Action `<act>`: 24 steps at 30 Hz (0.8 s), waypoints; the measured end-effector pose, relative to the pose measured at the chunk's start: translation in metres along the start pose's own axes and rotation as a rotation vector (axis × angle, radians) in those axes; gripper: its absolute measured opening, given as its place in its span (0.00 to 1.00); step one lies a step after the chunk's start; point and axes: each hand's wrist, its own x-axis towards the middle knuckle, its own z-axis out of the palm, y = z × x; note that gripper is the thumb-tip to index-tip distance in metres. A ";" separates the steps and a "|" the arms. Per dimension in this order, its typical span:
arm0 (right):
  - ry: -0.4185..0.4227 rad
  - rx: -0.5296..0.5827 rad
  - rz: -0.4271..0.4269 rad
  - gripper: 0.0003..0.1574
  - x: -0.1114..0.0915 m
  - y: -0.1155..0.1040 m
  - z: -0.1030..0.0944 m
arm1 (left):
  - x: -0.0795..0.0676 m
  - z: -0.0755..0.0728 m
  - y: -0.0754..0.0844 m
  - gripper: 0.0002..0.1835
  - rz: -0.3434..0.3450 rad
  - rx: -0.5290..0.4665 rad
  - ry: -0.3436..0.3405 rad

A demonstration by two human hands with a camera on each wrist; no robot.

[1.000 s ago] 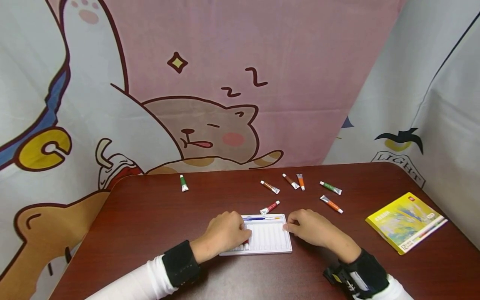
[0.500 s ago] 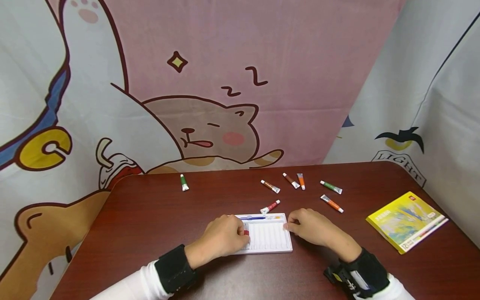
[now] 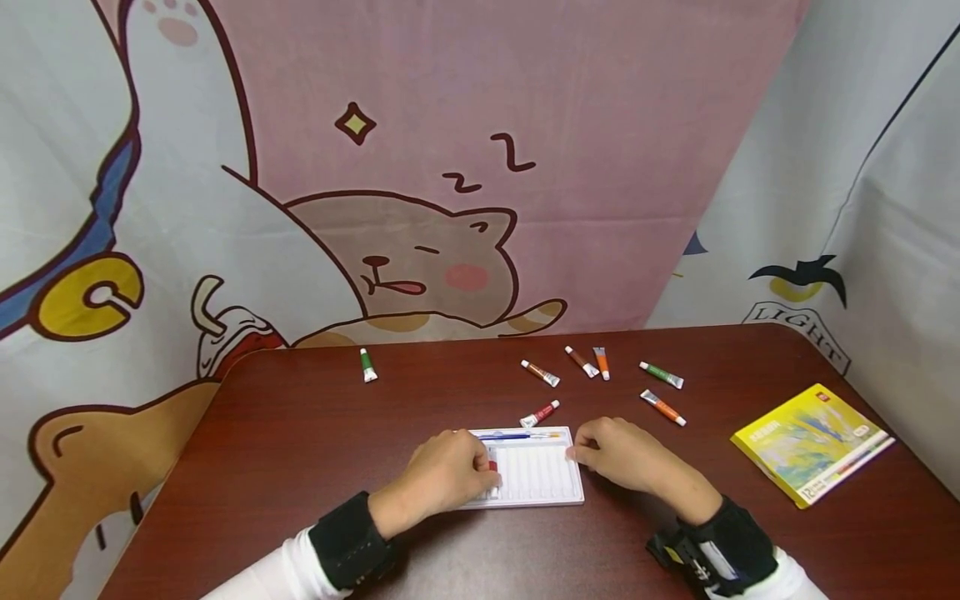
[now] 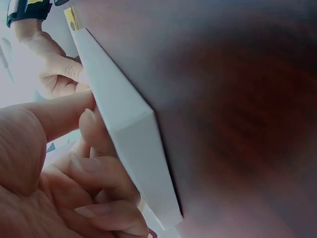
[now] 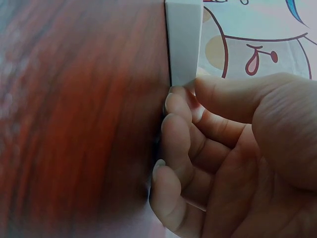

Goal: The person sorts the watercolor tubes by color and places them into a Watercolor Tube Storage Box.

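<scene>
White slotted tray [image 3: 536, 473] between both hands' fingers, blue paintbrush [image 3: 517, 436] and red paint tube [image 3: 492, 467] inside, right hand [image 3: 626, 454] pinching tray's end, best seen from right wrist, left hand [image 3: 444, 468] curled beside tube, grip I cannot tell

left forearm [image 3: 296, 554], white-sleeved, slants in from bottom edge of head view; left hand [image 3: 442, 471] back up, knuckles bent; its thumb [image 4: 64, 116] stretched nearly straight, tip beside index fingertip, other fingers curled; right forearm [image 3: 693, 500] slants in from lower right; right hand [image 3: 622, 454] bent at knuckles; its thumb [image 5: 225, 96] and index set in pinch, remaining fingers loosely curled; hands apart
</scene>
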 end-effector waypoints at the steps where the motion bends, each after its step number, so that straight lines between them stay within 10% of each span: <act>1: -0.001 0.000 -0.001 0.16 0.000 0.000 0.000 | 0.000 0.000 0.000 0.19 -0.003 0.002 -0.002; 24: -0.008 0.003 -0.002 0.16 0.001 0.000 -0.001 | 0.001 0.001 0.001 0.20 0.008 -0.030 -0.010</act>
